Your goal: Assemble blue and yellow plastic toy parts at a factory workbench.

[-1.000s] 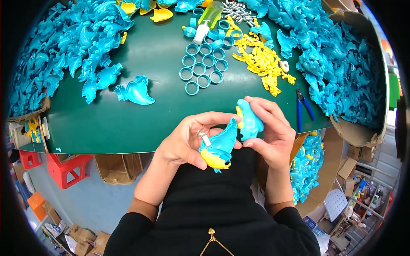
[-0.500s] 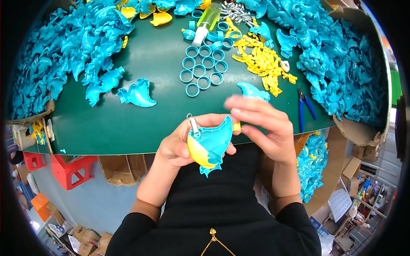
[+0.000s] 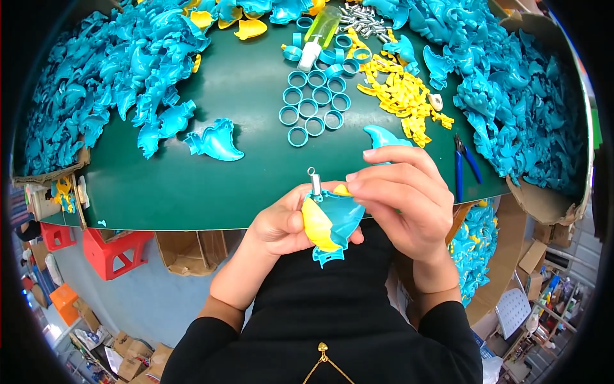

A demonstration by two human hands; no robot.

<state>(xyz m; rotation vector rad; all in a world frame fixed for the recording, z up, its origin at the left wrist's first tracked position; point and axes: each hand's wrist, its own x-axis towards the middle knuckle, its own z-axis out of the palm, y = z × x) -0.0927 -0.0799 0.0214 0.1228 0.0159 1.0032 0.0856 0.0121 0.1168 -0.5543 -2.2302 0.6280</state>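
My left hand (image 3: 276, 225) grips a hollow turquoise plastic shell (image 3: 346, 216) above the table's near edge, its open side facing up. A yellow panel (image 3: 318, 225) covers the shell's left part, and a small metal swivel clip with a ring (image 3: 316, 184) stands up from its top corner. At the shell's upper rim, my right hand (image 3: 412, 201) pinches a small yellow plastic piece (image 3: 342, 190) between thumb and fingers. Whether that piece is seated in the rim, I cannot tell. Just beyond the right hand lies another turquoise shell (image 3: 384, 136), partly covered by the fingers.
Heaps of turquoise shells flank the green table (image 3: 153, 198) on the left (image 3: 134, 64) and right (image 3: 518, 96). Turquoise rings (image 3: 297, 136), small yellow pieces (image 3: 403, 96), metal clips (image 3: 368, 19) and a green spray bottle (image 3: 322, 29) lie farther back. Blue-handled cutters (image 3: 459, 171) rest at right.
My right hand has come down and inward, bringing the yellow piece to the shell's rim. The shell has turned and shifted right in my left hand. The whole view has shifted slightly.
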